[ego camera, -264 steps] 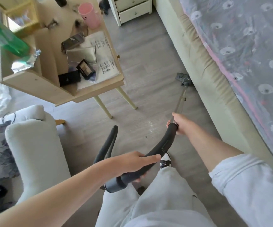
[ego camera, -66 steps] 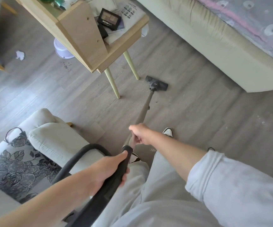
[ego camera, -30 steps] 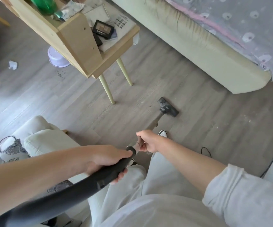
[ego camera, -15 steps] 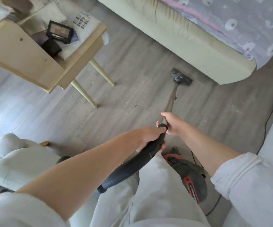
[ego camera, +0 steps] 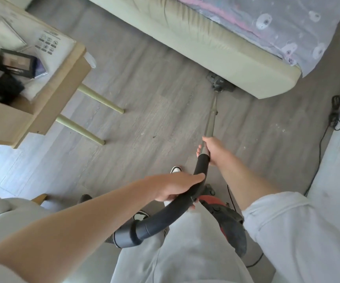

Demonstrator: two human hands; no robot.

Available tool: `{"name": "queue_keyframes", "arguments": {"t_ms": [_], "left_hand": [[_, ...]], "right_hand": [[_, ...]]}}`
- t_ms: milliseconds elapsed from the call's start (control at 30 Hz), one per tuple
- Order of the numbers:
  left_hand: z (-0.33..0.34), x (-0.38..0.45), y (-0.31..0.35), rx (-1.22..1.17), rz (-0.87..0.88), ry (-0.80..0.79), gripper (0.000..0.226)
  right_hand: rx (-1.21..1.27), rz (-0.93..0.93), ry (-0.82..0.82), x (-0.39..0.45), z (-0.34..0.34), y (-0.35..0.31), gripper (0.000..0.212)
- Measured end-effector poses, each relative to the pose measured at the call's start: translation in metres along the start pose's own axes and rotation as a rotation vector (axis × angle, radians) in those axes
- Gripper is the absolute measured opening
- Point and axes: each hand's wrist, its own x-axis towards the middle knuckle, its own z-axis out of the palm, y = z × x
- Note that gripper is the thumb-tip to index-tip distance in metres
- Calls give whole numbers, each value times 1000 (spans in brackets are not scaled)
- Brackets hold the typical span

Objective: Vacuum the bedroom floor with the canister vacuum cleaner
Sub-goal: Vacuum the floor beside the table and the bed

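The right hand (ego camera: pixel 212 149) has its fingers curled round the thin grey metal wand (ego camera: pixel 211 121) just above the joint with the curved black plastic handle tube (ego camera: pixel 185 201); the fingertips peek out on the wand's far side. The left hand (ego camera: pixel 173 186) wraps the black tube lower down, fingers closed over the top and thumb underneath.

From the grip the wand runs toward 12 o'clock to the dark grey floor nozzle (ego camera: pixel 219 82), now pushed up against, and partly under, the edge of the pale green upholstered bed base (ego camera: pixel 205 43). Half a second ago the nozzle lay on open boards short of the bed; since then the arms have stretched forward. That suggests the stroke has reached the strip along the bed, near its corner.

The red and black canister body (ego camera: pixel 226 221) sits on the grey wood-look floor (ego camera: pixel 144 119) at about 5 o'clock from the hands, close behind the person's legs. Pale crumbs dot the boards at 3 o'clock, near a coiled black power cord (ego camera: pixel 335 111), likely the next patch. A light wooden side table (ego camera: pixel 48 94) stands at 10 o'clock.
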Motion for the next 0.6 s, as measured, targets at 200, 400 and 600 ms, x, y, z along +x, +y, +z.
{"name": "queue_keyframes", "arguments": {"t_ms": [200, 400, 600], "left_hand": [[36, 3, -33, 50, 3, 21, 52], [64, 12, -20, 67, 70, 80, 52], [15, -4, -24, 137, 184, 252, 52]], "right_hand": [[49, 6, 49, -12, -40, 32, 12], [47, 3, 137, -6, -75, 23, 20], [0, -25, 78, -3, -21, 16, 15]]}}
